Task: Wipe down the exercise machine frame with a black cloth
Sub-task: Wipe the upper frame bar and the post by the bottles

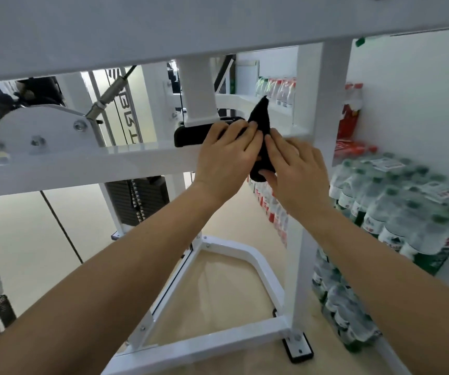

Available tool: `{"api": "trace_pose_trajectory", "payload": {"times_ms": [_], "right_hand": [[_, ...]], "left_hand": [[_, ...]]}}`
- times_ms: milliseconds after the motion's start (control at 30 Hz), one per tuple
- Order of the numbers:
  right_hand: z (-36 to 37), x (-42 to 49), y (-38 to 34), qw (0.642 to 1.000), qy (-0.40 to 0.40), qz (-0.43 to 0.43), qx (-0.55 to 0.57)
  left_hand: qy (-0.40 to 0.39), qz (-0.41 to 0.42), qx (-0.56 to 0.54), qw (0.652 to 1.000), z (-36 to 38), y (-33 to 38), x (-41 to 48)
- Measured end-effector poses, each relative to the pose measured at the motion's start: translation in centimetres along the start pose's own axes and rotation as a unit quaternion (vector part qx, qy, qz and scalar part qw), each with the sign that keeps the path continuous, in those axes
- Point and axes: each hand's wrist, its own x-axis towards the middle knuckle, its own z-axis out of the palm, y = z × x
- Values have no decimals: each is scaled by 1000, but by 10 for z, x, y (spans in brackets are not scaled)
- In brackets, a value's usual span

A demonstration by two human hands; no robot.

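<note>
Two bare hands are up at the white machine frame (109, 161). The black cloth (261, 117) is right between them, bunched up and long. Its top end sticks up past the fingertips, and its bottom end hangs down between the two hands.

The right hand (296, 169) holds the cloth. Its fingers lie on one side of the cloth and its thumb comes up under the bottom end, so it pinches the cloth.

The left hand (226, 155) is just beside the right one, with only the cloth between them. Its fingers are nearly straight and lie on the cloth and on the end of a black pad (190, 135). The thumb is hidden, so I cannot tell if this hand grips the cloth or only presses on it.

The black pad sticks out to the left of the left hand, and it sits on the long white bar of the frame. A white post (199, 90) comes down onto the pad just above the left hand's fingers.

Far below both hands, more white bars (247, 254) of the frame lie on the floor (218, 293). To the right of the right hand are packs of water bottles (396, 201). Below and left of the left hand is a stack of black weights (136, 198).
</note>
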Motion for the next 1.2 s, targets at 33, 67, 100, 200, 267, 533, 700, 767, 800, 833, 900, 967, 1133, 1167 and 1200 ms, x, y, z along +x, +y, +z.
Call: {"api": "trace_pose_trajectory", "payload": {"times_ms": [33,67,100,200,267,533,700,767,800,833,900,967,1133,1167,1200], "right_hand": [[1,1,2,1000,5,7,-17],[1,1,6,999,9,15,-36],[0,-1,11,998,14,23,-50],[-6,-8,32,996,11,66,-62],[-10,-10,44,994,-7,97,-47],[-10,0,6,978,-43,123,162],[-4,-2,-32,966,-39,124,224],[-8,-6,-23,969,-37,124,210],[-11,-5,-15,971,-32,125,202],[-15,-4,-6,972,-29,127,196],[-24,-1,11,972,-30,127,195],[-33,-2,27,971,-27,125,200],[-56,5,57,973,89,123,177],[-59,11,61,972,100,122,172],[-60,18,66,972,99,124,172]], "left_hand": [[-15,-10,-2,1000,2,3,5],[-37,-20,-5,999,4,7,11],[-64,-28,-12,998,5,12,18],[-135,-37,-46,989,12,37,48],[-163,-47,-66,983,15,51,66],[-124,-2,-62,990,1,18,34],[-53,60,-48,996,-11,-9,5],[-66,63,-53,994,-9,-4,13],[-79,56,-57,994,-7,1,19],[-90,47,-61,993,-4,7,25],[-92,11,-75,993,0,21,35],[-51,-29,-109,992,1,35,41],[100,-113,-213,965,-6,59,77],[101,-137,-228,959,-7,60,88],[95,-159,-242,952,-8,62,98]]}}
